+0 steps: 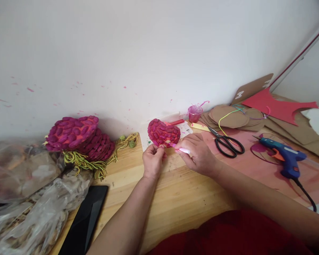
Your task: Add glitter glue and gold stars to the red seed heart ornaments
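A magenta, bumpy heart-shaped piece (163,132) rests on a paint-marked white sheet (188,130) near the wall. At its lower edge my left hand (153,159) is closed, with thumb and finger pinching the rim. My right hand (198,152) grips a slim paintbrush (184,150) with a white handle and pink front part. The brush points left, its tip at the heart's lower edge beside a small pale spot. Whether the tip touches there I cannot tell.
Similar magenta pieces (73,132) with yellow-green strings are stacked left, behind plastic bags (39,216) and a black flat object (85,219). Right are a pink paint cup (195,114), cardboard discs (227,116), black scissors (227,143), a blue glue gun (288,156) and red paper (278,106).
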A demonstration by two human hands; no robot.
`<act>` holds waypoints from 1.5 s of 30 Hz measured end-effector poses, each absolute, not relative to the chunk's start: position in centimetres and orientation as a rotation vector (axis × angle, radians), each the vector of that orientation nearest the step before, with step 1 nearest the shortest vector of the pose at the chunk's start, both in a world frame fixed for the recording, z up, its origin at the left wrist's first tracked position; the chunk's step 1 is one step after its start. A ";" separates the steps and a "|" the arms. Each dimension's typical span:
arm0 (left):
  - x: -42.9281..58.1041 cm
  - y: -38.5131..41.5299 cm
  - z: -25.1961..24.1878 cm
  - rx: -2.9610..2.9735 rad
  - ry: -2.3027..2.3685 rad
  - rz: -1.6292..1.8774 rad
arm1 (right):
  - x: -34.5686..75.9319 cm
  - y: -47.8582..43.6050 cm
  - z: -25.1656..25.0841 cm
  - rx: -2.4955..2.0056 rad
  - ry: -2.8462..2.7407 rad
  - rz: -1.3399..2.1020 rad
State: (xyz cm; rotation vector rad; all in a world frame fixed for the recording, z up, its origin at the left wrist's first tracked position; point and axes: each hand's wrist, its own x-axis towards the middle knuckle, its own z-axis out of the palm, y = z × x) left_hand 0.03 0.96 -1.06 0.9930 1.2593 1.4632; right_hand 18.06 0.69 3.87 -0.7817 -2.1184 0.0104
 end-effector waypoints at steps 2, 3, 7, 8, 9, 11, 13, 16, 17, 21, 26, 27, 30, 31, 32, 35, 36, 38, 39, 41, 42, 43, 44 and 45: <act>0.0 1.0 -1.1 0.997 1.251 1.462 | 18.0 0.7 3.8 -0.768 -2.119 0.019; 0.0 1.0 -1.1 1.006 1.252 1.461 | 18.0 0.7 3.7 -0.759 -2.129 0.024; 0.1 1.0 -1.1 1.011 1.251 1.469 | 17.9 0.7 3.3 -0.738 -2.193 0.010; 0.1 1.0 -1.0 1.002 1.251 1.470 | 17.9 0.7 3.3 -0.737 -2.207 0.004; 0.1 1.0 -1.0 0.993 1.253 1.467 | 17.9 0.6 3.3 -0.737 -2.219 -0.001; 0.1 1.0 -0.8 0.971 1.255 1.461 | 17.9 0.6 3.3 -0.741 -2.233 -0.012; 0.1 1.0 -0.7 0.944 1.252 1.466 | 18.0 0.6 3.4 -0.743 -2.233 -0.025; 0.0 1.1 -0.8 0.937 1.241 1.472 | 18.0 0.6 3.5 -0.731 -2.217 -0.029; 0.0 1.1 -0.8 0.951 1.241 1.468 | 18.0 0.6 3.5 -0.725 -2.215 -0.028; 0.0 1.1 -1.0 0.982 1.255 1.462 | 17.9 0.6 3.6 -0.725 -2.232 -0.032; 0.0 1.1 -0.9 0.910 1.246 1.474 | 18.0 0.6 3.6 -0.758 -2.242 -0.043; 0.0 1.1 -0.8 0.905 1.242 1.477 | 18.0 0.6 3.6 -0.758 -2.234 -0.045; 0.1 1.1 -0.6 0.918 1.234 1.470 | 18.0 0.6 3.6 -0.734 -2.219 -0.035; 0.1 1.1 -0.6 0.922 1.234 1.466 | 17.9 0.5 3.7 -0.725 -2.222 -0.030; 0.1 1.1 -0.5 0.921 1.236 1.465 | 17.9 0.5 3.7 -0.721 -2.226 -0.027; 0.1 1.0 -0.4 0.907 1.238 1.468 | 18.0 0.7 3.6 -0.726 -2.233 -0.024; 0.1 1.0 -0.4 0.891 1.232 1.471 | 18.0 0.7 3.6 -0.729 -2.232 -0.026; 0.0 1.0 -0.3 0.840 1.212 1.480 | 18.2 0.9 3.7 -0.736 -2.221 -0.035; 0.0 1.1 -0.2 0.813 1.203 1.485 | 18.3 1.0 3.7 -0.743 -2.209 -0.039; 0.0 1.1 -0.1 0.779 1.191 1.491 | 18.4 1.0 3.8 -0.750 -2.177 -0.037; -0.1 1.1 -0.1 0.778 1.186 1.490 | 18.4 1.0 3.8 -0.742 -2.161 -0.033; -0.1 1.1 -0.1 0.781 1.182 1.488 | 18.3 1.0 3.9 -0.726 -2.153 -0.027; -0.1 1.1 -0.1 0.785 1.178 1.485 | 18.3 1.0 3.9 -0.709 -2.150 -0.024; -0.1 1.1 -0.1 0.788 1.173 1.482 | 18.2 1.0 3.8 -0.694 -2.152 -0.022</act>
